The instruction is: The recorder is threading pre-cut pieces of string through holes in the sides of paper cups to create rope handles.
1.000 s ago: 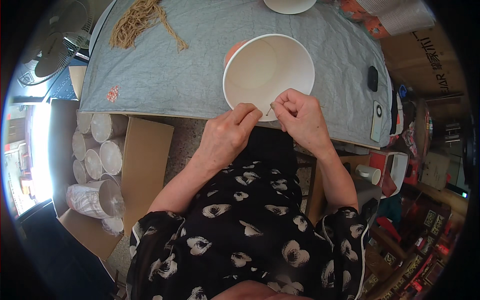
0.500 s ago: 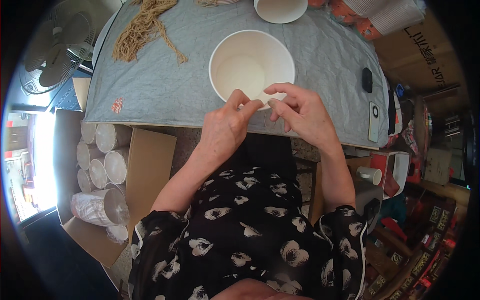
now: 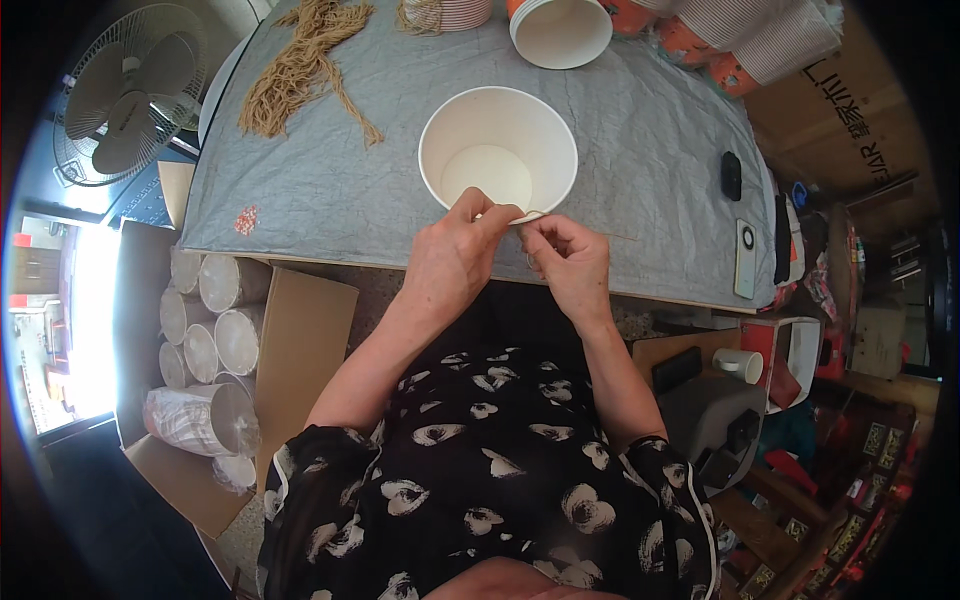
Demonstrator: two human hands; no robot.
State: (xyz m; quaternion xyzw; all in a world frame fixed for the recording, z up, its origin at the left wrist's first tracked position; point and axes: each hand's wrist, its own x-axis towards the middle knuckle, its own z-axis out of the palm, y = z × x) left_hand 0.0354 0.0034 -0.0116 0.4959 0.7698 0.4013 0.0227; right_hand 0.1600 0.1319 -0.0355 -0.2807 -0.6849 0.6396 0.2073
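Note:
A large white paper bucket [image 3: 498, 130] stands on the cloth-covered table in front of me, its open mouth tilted toward me. My left hand [image 3: 457, 250] is closed at its near rim, fingers pinching the edge. Beside it, my right hand [image 3: 572, 262] is pinched around a thin pale cord [image 3: 538, 213] that curves at the rim by my left fingertips. How the cord is fixed to the bucket is hidden behind my fingers.
A bundle of tan twine [image 3: 290, 90] lies at the far left of the table. Another white bucket [image 3: 562, 35] and stacked cups [image 3: 765, 45] are at the back. A phone [image 3: 745, 258] lies at the right edge. A carton [image 3: 305, 340] of wrapped tubs stands lower left.
My right hand has moved down and left, its spread fingers closing into a pinch on the cord. My left hand stays at the rim. The whole view has shifted slightly.

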